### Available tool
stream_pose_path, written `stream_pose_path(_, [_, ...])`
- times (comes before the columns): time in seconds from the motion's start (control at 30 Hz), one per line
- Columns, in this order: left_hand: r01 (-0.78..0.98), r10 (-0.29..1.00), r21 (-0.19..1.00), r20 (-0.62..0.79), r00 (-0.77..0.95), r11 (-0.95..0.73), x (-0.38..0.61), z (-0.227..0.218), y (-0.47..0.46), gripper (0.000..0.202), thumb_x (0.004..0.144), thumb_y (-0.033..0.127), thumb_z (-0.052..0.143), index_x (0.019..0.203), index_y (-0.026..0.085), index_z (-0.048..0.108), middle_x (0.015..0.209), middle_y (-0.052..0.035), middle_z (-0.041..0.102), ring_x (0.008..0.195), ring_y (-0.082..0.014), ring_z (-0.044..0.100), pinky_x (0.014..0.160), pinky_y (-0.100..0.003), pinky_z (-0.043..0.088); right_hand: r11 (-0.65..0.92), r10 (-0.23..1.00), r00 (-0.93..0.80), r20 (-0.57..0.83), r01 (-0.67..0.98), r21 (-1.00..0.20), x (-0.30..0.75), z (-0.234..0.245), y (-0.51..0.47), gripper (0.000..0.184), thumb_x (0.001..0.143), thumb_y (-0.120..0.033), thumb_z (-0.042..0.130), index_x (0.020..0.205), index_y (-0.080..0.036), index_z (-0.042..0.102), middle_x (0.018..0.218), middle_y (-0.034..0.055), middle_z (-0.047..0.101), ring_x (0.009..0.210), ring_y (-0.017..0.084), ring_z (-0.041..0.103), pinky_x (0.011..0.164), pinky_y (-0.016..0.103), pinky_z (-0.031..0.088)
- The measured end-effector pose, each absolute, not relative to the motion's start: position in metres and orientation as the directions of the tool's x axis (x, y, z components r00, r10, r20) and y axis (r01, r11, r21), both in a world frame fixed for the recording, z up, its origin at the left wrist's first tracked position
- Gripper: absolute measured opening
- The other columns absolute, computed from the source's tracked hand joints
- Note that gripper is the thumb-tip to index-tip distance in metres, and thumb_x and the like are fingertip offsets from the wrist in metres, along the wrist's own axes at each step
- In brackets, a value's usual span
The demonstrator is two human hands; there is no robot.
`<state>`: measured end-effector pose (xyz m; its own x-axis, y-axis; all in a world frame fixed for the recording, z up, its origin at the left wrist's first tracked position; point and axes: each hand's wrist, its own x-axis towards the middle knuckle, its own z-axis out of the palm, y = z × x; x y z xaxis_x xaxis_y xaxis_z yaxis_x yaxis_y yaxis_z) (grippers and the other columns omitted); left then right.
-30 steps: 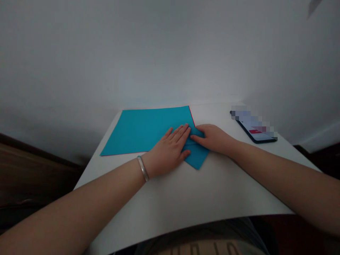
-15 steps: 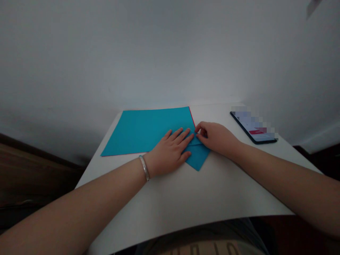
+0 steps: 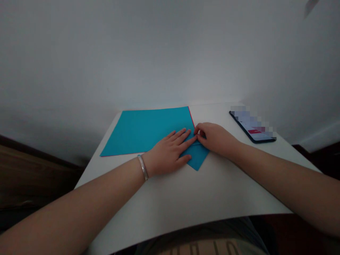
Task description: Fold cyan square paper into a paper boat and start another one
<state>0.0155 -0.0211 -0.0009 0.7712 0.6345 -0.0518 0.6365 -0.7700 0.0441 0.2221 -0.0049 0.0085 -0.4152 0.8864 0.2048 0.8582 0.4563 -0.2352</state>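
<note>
A smaller piece of folded blue paper [image 3: 198, 161] lies on the table with one corner pointing toward me and a crease line across it. My left hand [image 3: 170, 152], a silver bangle at its wrist, rests flat over the left part of this paper with the fingers spread. Its index fingertip reaches the fingertips of my right hand [image 3: 212, 136]. Thumb and fingers of the right hand are pinched together on the paper's upper right edge. Both hands hide much of the folded piece. Behind them lies a large blue sheet [image 3: 148, 129] with red showing along its edges.
A phone [image 3: 252, 125] with a lit, partly blurred screen lies at the right of the white table [image 3: 164, 205]. A pale wall [image 3: 170, 53] stands right behind the table. Brown wooden furniture [image 3: 32, 173] is at the left.
My left index finger has stretched to the right, up to the right fingertips, and the left hand has shifted slightly. The right hand keeps its pinch in nearly the same spot.
</note>
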Motion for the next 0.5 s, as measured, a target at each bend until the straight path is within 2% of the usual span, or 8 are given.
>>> stream_pose_path(0.17, [0.623, 0.622, 0.044, -0.042, 0.782, -0.781, 0.015, -0.001, -0.022, 0.059, 0.096, 0.050, 0.032, 0.150, 0.031, 0.016, 0.157, -0.0104, 0.010, 0.144, -0.0289, 0.009, 0.115, -0.050, 0.011, 0.365, 0.929, -0.355, 0.101, 0.839, -0.404, 0.232, 0.011, 0.003, 0.015, 0.082, -0.027, 0.054, 0.091, -0.020, 0.064, 0.076, 0.0024, 0.066, 0.069, 0.016, 0.059, 0.063, 0.027, 0.040])
stream_pose_path(0.33, [0.618, 0.617, 0.049, -0.041, 0.786, -0.785, 0.016, 0.000, -0.022, 0.059, 0.096, 0.050, 0.032, 0.150, 0.032, 0.015, 0.158, -0.0105, 0.010, 0.144, -0.0297, 0.009, 0.114, -0.051, 0.012, 0.176, 0.929, -0.326, -0.174, 0.803, -0.570, 0.243, 0.021, 0.009, 0.024, 0.080, -0.026, 0.055, 0.102, -0.018, 0.062, 0.075, 0.0029, 0.067, 0.069, 0.017, 0.061, 0.060, 0.027, 0.043])
stream_pose_path(0.4, [0.620, 0.618, 0.051, -0.046, 0.785, -0.783, 0.016, 0.001, -0.022, 0.059, 0.096, 0.050, 0.031, 0.150, 0.032, 0.014, 0.158, -0.0107, 0.009, 0.144, -0.0299, 0.008, 0.114, -0.051, 0.012, 0.157, 0.901, -0.359, -0.244, 0.793, -0.589, 0.246, 0.024, 0.010, 0.027, 0.079, -0.029, 0.057, 0.104, -0.018, 0.061, 0.075, 0.0030, 0.067, 0.069, 0.017, 0.061, 0.059, 0.027, 0.043])
stream_pose_path(0.5, [0.617, 0.615, 0.055, -0.047, 0.787, -0.785, 0.016, 0.001, -0.021, 0.059, 0.096, 0.052, 0.030, 0.150, 0.032, 0.015, 0.158, -0.0101, 0.010, 0.144, -0.0299, 0.009, 0.114, -0.051, 0.012, 0.158, 0.879, -0.368, -0.303, 0.825, -0.542, 0.248, 0.027, 0.013, 0.032, 0.075, -0.036, 0.064, 0.102, -0.019, 0.062, 0.078, 0.0040, 0.069, 0.070, 0.018, 0.062, 0.060, 0.028, 0.044])
